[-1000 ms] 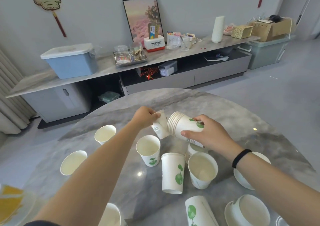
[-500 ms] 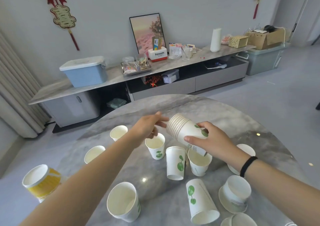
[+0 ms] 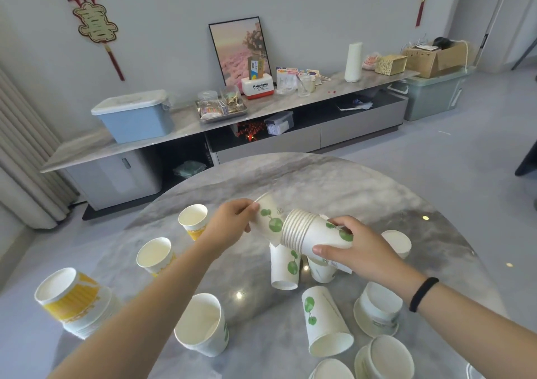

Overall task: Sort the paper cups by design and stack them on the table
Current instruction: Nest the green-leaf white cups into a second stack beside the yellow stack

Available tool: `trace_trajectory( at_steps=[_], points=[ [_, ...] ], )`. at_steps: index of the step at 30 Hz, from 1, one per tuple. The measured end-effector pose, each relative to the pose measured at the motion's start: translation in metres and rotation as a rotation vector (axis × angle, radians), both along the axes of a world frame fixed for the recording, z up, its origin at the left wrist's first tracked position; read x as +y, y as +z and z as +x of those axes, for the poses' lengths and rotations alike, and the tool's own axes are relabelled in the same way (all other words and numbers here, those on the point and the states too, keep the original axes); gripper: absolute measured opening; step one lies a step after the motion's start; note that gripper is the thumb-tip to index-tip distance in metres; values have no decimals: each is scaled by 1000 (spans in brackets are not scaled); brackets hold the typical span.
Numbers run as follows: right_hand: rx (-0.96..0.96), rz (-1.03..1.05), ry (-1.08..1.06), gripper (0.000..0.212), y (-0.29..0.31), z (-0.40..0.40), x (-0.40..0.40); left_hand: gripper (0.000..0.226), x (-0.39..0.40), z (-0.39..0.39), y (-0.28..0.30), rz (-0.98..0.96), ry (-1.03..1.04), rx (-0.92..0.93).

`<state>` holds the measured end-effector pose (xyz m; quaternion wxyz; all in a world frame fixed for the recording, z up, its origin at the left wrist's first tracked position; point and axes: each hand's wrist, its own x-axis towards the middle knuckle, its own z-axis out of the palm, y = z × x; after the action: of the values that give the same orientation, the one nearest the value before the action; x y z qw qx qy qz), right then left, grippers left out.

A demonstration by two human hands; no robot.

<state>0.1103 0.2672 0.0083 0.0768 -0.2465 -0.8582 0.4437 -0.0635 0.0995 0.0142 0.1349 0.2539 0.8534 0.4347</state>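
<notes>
The right hand (image 3: pixel 361 255) is closed around a nested stack of green-leaf paper cups (image 3: pixel 315 232), held on its side above the round marble table (image 3: pixel 334 187) so the rims face left. The left hand (image 3: pixel 232 221) pinches one more green-leaf cup (image 3: pixel 268 218) at its rim, base toward that opening, probably to slide it in; yellow-patterned cups (image 3: pixel 68 296) stand apart at the left edge.

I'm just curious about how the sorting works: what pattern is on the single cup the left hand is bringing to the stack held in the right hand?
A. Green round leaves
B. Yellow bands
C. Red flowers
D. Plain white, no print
A: the single cup pinched by the left hand shows green round leaves on a thin stem, matching the print on the stack gripped by the right hand.
</notes>
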Motion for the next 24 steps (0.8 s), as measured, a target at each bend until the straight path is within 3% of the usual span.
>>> trace_trajectory(
  at_steps=[5, 8, 10, 12, 15, 19, 24],
  points=[
    [21, -93, 0, 58, -1, -4, -7, 32, 16, 19, 6, 205, -241, -423],
    [21, -100, -65, 61, -3, -3, -1, 34, 29, 11, -6, 193, -192, -432],
    [21, -89, -95, 60, -4, -2, 6, 30, 35, -2, -21, -35, -118, -194],
    [18, -77, -107, 60, -5, -2, 12, 38, 37, -11, -37, -360, -222, -5],
    [-13, -80, -86, 58, -6, -4, 15, 49, 42, -8, -53, -603, -371, 5],
    [-44, -81, -26, 57, -5, -1, 11, 13, 32, -9, -41, -386, -198, -48],
    [-82, -68, 58, 61, 0, 2, -3, 16, -12, 6, -3, -10, 167, -18]
  ],
)
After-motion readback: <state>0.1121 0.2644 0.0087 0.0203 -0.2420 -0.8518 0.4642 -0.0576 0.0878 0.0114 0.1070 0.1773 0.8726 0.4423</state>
